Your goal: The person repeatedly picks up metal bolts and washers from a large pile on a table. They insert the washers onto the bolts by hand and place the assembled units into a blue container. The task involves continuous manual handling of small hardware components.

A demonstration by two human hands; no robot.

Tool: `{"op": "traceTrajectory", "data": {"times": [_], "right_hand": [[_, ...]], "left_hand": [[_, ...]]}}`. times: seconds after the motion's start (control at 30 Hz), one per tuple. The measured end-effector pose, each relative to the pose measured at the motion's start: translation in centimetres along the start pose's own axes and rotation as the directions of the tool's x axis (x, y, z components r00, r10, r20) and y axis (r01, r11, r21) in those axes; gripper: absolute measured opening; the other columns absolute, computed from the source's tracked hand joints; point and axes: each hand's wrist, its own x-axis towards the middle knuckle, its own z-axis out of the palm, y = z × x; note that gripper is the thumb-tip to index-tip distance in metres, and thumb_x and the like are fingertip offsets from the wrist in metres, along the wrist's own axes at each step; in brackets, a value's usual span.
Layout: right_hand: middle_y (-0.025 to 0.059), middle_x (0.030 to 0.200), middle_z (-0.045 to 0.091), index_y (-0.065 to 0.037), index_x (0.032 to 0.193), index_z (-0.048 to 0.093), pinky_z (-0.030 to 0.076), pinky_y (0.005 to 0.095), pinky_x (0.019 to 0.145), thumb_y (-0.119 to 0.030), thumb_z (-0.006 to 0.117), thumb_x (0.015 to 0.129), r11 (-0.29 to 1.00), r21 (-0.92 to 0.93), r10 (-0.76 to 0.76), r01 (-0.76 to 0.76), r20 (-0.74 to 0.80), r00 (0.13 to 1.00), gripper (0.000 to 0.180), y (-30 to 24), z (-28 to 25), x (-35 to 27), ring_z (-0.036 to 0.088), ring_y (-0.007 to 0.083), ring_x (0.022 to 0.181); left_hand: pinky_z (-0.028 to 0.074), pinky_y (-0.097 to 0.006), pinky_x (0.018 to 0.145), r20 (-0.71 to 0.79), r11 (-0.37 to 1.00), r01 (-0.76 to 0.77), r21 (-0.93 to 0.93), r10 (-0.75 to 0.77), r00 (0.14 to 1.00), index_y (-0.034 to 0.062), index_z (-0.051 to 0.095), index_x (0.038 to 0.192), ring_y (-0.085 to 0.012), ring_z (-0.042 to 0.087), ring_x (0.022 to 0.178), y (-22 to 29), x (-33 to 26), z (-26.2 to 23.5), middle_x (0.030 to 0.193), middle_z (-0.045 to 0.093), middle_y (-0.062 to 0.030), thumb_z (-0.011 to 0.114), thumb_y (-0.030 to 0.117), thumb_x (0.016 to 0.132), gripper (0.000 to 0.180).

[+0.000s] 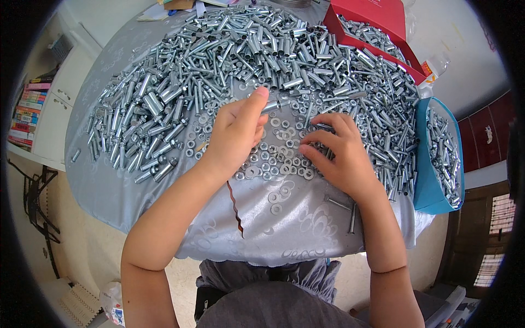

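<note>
We see a short silver metal sleeve (272, 105) lying near-level above flat washers and nuts (272, 160); its far end is perhaps hidden.

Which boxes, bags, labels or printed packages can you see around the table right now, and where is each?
Red box: table's far right corner, open, rectangular, holds metal sleeves.
Blue bag: table's right edge, open-topped, full of metal parts.
Clear packet: between box and bag, orange-and-white label.
Books: shelf at far left, colourful spines.
Printed plastic bag: floor, lower left.
</note>
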Motion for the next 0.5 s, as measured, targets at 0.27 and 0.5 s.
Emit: {"op": "traceTrajectory", "data": {"times": [0.27,0.5], "right_hand": [[0.0101,0.099,0.054,-0.006,0.075,0.060,0.040,0.0389,0.083,-0.006,0.063,0.066,0.998,-0.052,0.019,-0.018,0.015,1.000,0.010,0.00,-0.38,-0.20,0.048,0.0298,0.096],[0.0072,0.099,0.055,-0.011,0.085,0.066,0.040,0.0370,0.084,-0.006,0.065,0.066,0.998,-0.062,-0.024,0.025,0.023,0.999,0.020,0.19,0.06,-0.31,0.049,0.0278,0.096]], "left_hand": [[0.026,-0.022,0.042,0.013,1.000,-0.026,0.008,0.026,1.000,0.0142,0.031,0.053,-0.0062,0.031,0.041,-0.30,0.02,-0.36,0.048,0.031,0.0041,0.046,0.039,0.089,0.045],[0.026,-0.022,0.043,-0.004,1.000,-0.017,0.016,0.017,1.000,0.0141,0.031,0.055,-0.0061,0.031,0.042,-0.28,-0.02,-0.14,0.049,0.031,0.0044,0.046,0.037,0.089,0.044]]}}
